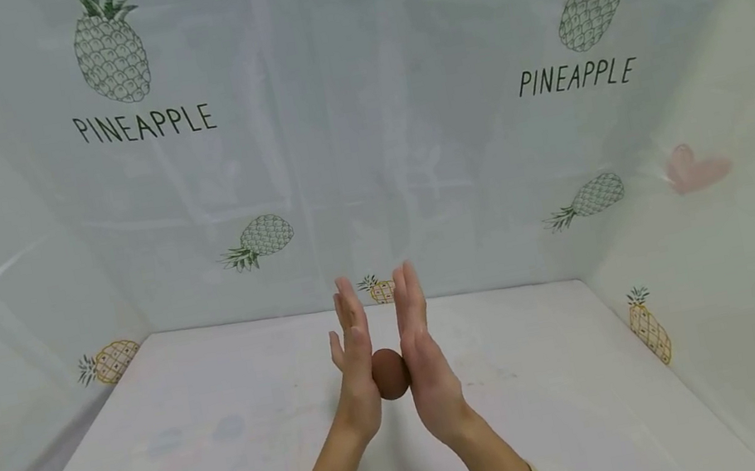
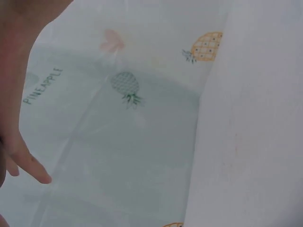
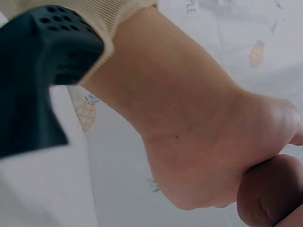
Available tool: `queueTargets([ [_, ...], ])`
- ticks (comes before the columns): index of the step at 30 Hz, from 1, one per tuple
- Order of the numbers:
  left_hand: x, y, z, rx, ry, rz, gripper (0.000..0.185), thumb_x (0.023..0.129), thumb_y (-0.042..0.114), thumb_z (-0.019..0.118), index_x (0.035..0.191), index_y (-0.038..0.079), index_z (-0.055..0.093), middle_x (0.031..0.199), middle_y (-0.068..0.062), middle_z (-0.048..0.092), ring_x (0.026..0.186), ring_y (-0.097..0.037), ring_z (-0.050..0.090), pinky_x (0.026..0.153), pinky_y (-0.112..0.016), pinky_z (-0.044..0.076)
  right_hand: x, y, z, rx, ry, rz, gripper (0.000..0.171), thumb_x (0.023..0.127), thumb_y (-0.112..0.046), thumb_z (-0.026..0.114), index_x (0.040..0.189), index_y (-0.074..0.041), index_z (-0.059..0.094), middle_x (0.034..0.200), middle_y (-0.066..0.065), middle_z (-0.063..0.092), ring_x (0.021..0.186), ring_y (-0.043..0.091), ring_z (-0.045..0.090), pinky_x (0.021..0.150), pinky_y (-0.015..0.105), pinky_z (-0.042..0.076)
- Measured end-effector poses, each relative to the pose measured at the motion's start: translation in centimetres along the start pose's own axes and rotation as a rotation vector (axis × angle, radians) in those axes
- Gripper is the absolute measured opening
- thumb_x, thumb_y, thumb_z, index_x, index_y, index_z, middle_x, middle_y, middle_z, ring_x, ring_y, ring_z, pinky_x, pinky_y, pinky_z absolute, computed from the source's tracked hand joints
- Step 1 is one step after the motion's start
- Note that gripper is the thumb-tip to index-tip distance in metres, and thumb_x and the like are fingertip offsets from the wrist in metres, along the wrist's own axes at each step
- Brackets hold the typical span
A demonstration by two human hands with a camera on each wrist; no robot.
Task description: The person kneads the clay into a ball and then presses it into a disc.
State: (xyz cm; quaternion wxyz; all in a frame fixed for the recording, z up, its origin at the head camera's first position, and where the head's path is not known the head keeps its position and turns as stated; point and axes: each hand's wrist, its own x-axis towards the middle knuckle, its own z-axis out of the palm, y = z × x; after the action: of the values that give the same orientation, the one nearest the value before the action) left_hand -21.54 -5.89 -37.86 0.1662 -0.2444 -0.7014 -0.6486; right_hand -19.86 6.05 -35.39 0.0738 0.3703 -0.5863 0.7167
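A small round brown clay-like ball (image 1: 390, 373) sits pressed between the flat, straight-fingered palms of the left hand (image 1: 355, 366) and right hand (image 1: 425, 357), above the white table (image 1: 193, 436).

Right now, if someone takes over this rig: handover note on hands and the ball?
Left hand: fingers straight, palm pressed on the left side of the brown ball.
Right hand: fingers straight, palm pressed on the ball's right side.
Ball: squeezed between both palms, held above the white table; the right wrist view shows it against the heel of the right palm.
Done: ball is up off the table, roughly round.
Left: a guess only, more pressing or rolling between the palms; whether it is smooth all over cannot be told.
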Motion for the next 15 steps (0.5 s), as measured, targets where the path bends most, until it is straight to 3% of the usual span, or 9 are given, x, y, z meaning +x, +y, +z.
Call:
queueTargets([
  [8,-0.6,0.0,1.8,-0.028,-0.048,0.017,0.064,0.112,0.050,0.004,0.169,0.029,-0.014,0.175,0.013,-0.019,0.162,-0.020,-0.022,0.116,-0.066,-0.025,0.6,0.6,-2.2,-0.022,0.075,-0.008,0.063,0.112,-0.040,0.011,0.170,-0.035,-0.012,0.177,-0.009,-0.014,0.163,0.015,-0.017,0.124,0.062,-0.020],
  [15,-1.0,0.5,2.1,-0.015,-0.063,0.059,0.064,0.112,0.051,0.003,0.170,0.028,-0.012,0.177,0.011,-0.015,0.163,-0.018,-0.020,0.117,-0.065,-0.024,0.8,1.9,-2.9,0.008,0.093,0.067,0.062,0.112,-0.043,0.011,0.169,-0.039,-0.014,0.177,-0.010,-0.016,0.162,0.017,-0.020,0.123,0.062,-0.020],
])
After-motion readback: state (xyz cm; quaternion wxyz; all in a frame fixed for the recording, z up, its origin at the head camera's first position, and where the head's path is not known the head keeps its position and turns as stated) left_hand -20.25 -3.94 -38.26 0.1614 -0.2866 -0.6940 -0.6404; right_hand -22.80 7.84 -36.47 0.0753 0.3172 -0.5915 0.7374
